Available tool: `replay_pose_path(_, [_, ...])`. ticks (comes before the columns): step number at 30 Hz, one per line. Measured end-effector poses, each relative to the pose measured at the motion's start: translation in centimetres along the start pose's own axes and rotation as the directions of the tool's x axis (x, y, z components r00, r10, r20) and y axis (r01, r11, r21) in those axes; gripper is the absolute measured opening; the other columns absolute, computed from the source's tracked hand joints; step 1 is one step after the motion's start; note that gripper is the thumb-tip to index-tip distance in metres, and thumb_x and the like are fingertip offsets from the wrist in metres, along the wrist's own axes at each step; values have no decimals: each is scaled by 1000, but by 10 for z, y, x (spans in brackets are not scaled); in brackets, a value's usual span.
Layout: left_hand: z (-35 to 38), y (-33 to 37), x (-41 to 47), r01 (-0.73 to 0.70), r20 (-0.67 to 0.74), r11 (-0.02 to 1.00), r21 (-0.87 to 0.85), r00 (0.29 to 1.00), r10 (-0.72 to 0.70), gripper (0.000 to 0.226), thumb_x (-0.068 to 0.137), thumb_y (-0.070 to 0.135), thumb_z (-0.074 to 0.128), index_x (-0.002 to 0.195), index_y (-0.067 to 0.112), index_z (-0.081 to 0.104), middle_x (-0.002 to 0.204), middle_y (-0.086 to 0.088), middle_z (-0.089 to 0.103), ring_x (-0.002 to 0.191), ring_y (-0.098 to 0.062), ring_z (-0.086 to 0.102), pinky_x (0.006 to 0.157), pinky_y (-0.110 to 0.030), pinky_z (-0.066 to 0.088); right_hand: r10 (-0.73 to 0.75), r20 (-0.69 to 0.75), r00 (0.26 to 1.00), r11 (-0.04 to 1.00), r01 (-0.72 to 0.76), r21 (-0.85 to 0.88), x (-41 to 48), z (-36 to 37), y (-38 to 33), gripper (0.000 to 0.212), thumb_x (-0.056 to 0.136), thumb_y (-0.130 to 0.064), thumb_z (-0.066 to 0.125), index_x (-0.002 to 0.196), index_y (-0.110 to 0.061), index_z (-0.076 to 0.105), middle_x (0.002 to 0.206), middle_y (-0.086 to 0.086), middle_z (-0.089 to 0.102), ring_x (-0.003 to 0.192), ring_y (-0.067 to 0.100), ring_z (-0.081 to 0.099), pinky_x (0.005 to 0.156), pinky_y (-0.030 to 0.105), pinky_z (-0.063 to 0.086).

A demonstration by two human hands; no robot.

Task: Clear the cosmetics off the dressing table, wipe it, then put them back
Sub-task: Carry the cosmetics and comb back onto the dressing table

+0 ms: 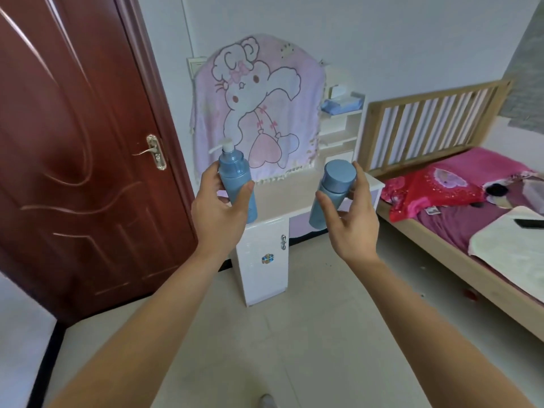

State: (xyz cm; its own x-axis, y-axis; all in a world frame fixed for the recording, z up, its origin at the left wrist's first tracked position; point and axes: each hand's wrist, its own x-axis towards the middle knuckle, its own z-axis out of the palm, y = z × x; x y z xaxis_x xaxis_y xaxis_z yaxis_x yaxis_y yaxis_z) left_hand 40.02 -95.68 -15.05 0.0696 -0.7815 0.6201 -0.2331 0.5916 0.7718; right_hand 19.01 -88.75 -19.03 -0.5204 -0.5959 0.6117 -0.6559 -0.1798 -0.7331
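My left hand [219, 212] grips a blue pump bottle [235, 178] with a white pump head, held upright in the air. My right hand [350, 219] grips a second blue bottle [332, 187] with a wide flat blue cap, tilted toward me. Both are held out in front of the white dressing table [282, 198], whose top shows bare between my hands. A pink cartoon-rabbit towel [256, 104] hangs over the mirror behind the table.
A dark red door [73, 157] stands at the left. Side shelves [341, 119] of the table hold blue and white items. A wooden bed [441, 231] with pink bedding and a white cloth fills the right. The floor is pale tile.
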Motion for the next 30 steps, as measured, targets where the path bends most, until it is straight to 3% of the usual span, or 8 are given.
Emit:
replay_pose_path(5, [85, -59, 77, -7, 13, 996, -94, 1000, 8, 46, 82, 31, 72, 125, 28, 55, 100, 37, 60, 93, 5, 59, 71, -12, 47, -52, 6, 999, 998, 52, -44, 94, 48, 54, 75, 89, -62, 59, 150, -42, 19, 130, -21, 50, 105, -5, 49, 75, 38, 58])
replay_pose_path(10, [170, -102, 171, 8, 52, 994, -110, 999, -2, 50, 81, 32, 74, 127, 23, 56, 102, 30, 61, 94, 4, 60, 73, -17, 50, -53, 16, 998, 997, 53, -51, 207, 92, 98, 76, 88, -63, 59, 150, -41, 22, 134, -23, 49, 107, -5, 50, 67, 4, 42])
replay_pose_path(13, [218, -125, 217, 35, 79, 993, -116, 997, -26, 48, 79, 32, 76, 122, 27, 56, 101, 28, 62, 92, 5, 60, 72, -17, 51, -13, -14, 1000, 1000, 13, -21, 264, 110, 129, 75, 88, -61, 62, 150, -38, 25, 140, -14, 51, 108, -2, 54, 66, -1, 42])
replay_pose_path(16, [266, -157, 248, 63, 140, 992, -109, 989, -47, 48, 77, 35, 76, 121, 28, 56, 102, 26, 63, 92, 2, 60, 73, -17, 52, 39, -44, 998, 998, -41, -42, 302, 127, 169, 75, 88, -62, 60, 150, -37, 26, 138, -14, 52, 103, -10, 53, 77, 7, 44])
replay_pose_path(20, [336, -211, 275, 113, 214, 990, -84, 972, -92, 48, 78, 32, 78, 119, 30, 55, 102, 29, 62, 93, 3, 60, 72, -11, 50, 118, -33, 992, 991, -120, -56, 342, 161, 238, 73, 88, -60, 62, 148, -37, 27, 133, -16, 55, 103, 0, 56, 84, 29, 48])
replay_pose_path(23, [394, -254, 292, 185, 247, 981, -52, 955, -167, 49, 77, 31, 79, 119, 30, 55, 98, 34, 61, 92, 6, 59, 72, -8, 48, 161, 13, 987, 985, -159, -61, 375, 192, 296, 75, 87, -61, 62, 148, -38, 25, 133, -15, 56, 103, 1, 56, 83, 29, 48])
replay_pose_path(26, [452, -300, 317, 244, 279, 970, 5, 931, -236, 48, 75, 28, 82, 115, 32, 56, 98, 28, 63, 91, 1, 62, 77, -21, 53, 231, 93, 968, 972, -227, -58, 419, 226, 359, 82, 84, -61, 65, 150, -34, 24, 123, -19, 54, 102, 4, 58, 83, 29, 50])
replay_pose_path(30, [515, -351, 355, 324, 262, 941, 100, 904, -339, 49, 73, 19, 84, 110, 30, 54, 97, 22, 62, 89, -5, 63, 80, -27, 54, 305, 212, 929, 952, -288, -105, 485, 265, 432, 69, 78, -53, 75, 135, -21, 52, 119, -9, 63, 100, 10, 63, 85, 30, 53])
